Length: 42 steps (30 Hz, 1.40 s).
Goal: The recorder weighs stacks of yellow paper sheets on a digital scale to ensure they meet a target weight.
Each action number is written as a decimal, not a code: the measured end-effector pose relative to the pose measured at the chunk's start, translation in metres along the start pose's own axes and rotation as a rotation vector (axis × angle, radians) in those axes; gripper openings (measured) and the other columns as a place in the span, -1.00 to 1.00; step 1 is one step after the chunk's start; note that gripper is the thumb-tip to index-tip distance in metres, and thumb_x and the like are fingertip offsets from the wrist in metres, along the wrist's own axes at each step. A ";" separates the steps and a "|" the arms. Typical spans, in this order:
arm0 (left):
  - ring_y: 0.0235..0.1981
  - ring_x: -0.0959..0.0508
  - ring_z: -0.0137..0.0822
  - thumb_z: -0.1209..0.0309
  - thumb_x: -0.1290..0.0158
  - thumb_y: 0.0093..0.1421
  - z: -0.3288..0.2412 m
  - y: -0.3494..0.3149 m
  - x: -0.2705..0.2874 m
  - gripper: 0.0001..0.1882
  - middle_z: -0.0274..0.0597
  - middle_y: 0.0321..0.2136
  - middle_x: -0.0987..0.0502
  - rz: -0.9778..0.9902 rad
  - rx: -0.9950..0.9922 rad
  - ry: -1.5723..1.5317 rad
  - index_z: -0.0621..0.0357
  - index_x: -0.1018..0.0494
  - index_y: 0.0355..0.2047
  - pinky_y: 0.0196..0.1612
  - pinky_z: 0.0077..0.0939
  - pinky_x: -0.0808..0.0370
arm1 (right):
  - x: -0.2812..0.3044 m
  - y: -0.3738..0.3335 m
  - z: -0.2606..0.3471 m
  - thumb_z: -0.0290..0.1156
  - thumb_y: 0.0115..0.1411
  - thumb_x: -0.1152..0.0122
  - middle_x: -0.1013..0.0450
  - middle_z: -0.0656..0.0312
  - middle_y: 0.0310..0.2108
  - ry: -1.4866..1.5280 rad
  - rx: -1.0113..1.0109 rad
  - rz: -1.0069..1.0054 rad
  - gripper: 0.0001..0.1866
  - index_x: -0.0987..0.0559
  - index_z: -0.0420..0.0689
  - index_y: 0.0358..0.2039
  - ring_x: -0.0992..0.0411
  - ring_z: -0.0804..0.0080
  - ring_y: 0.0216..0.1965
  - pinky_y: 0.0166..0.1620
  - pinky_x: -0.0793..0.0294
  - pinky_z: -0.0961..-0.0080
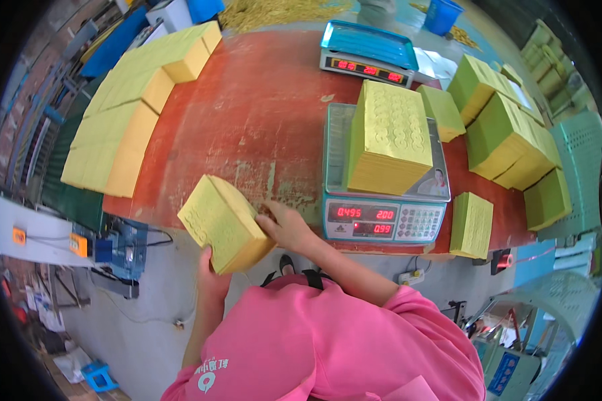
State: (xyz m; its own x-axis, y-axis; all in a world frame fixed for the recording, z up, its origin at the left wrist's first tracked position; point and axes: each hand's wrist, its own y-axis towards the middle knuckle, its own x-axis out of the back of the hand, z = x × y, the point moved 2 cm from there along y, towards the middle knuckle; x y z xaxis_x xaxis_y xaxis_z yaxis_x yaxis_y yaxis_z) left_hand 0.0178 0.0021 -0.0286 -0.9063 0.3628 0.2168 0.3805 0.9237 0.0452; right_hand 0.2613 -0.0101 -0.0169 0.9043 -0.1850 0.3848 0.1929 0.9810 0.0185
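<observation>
A thick stack of yellow paper (pixel 226 222) with an embossed pattern is tilted at the table's near edge. My left hand (pixel 214 275) grips its lower near corner. My right hand (pixel 289 228) is closed against the stack's right side, around a small dark brown object (pixel 267 212) whose kind I cannot make out. To the right, a larger embossed yellow paper stack (pixel 391 137) rests on a digital scale (pixel 385 220) with a lit red display. A narrow yellow stack (pixel 471 225) stands just right of that scale.
The red table (pixel 247 107) has a row of yellow paper stacks (pixel 117 127) along its left side. More stacks (pixel 508 140) stand at the right. Behind the loaded scale is a second scale (pixel 368 53) with a blue tray. A blue bucket (pixel 443 16) stands on the floor beyond.
</observation>
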 end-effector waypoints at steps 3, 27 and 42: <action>0.08 -0.47 -0.21 0.53 -0.03 0.25 -0.023 -0.006 0.007 -0.60 0.01 0.06 -0.45 0.031 -0.047 0.037 0.29 -0.30 0.10 0.13 -0.35 -0.39 | 0.013 -0.017 0.016 -0.06 0.25 -0.13 -0.51 -0.12 -0.19 0.061 -0.109 0.069 -0.42 -0.41 -0.29 0.08 -0.51 0.13 -0.13 -0.07 -0.47 0.30; 0.16 -0.33 -0.01 -0.16 -0.12 0.08 -0.299 0.204 -0.216 -0.20 -0.07 0.13 -0.30 0.807 0.260 -0.422 -0.04 -0.23 0.22 0.07 0.28 -0.31 | 0.321 -0.017 0.068 -0.33 0.29 -0.10 -0.54 0.22 -0.15 0.527 -0.030 -0.532 -0.61 -0.50 -0.24 0.08 -0.50 0.51 -0.16 -0.27 -0.50 0.53; 0.06 -0.42 -0.07 -0.31 0.08 0.12 -0.298 0.196 -0.228 -0.12 -0.06 0.13 -0.33 0.791 0.154 -0.225 0.06 -0.19 0.26 -0.02 0.21 -0.45 | 0.324 -0.022 0.050 -0.36 0.27 -0.05 -0.54 0.28 -0.20 0.469 -0.026 -0.529 -0.61 -0.52 -0.15 0.10 -0.47 0.52 -0.19 -0.21 -0.38 0.54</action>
State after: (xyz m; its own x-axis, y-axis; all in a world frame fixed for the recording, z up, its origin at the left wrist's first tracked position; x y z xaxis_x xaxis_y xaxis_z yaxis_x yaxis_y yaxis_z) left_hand 0.3532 0.0634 0.2214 -0.4040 0.9119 -0.0721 0.9051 0.3870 -0.1760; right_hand 0.5309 -0.0889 0.1532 0.7544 -0.6475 -0.1080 0.6554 0.7522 0.0688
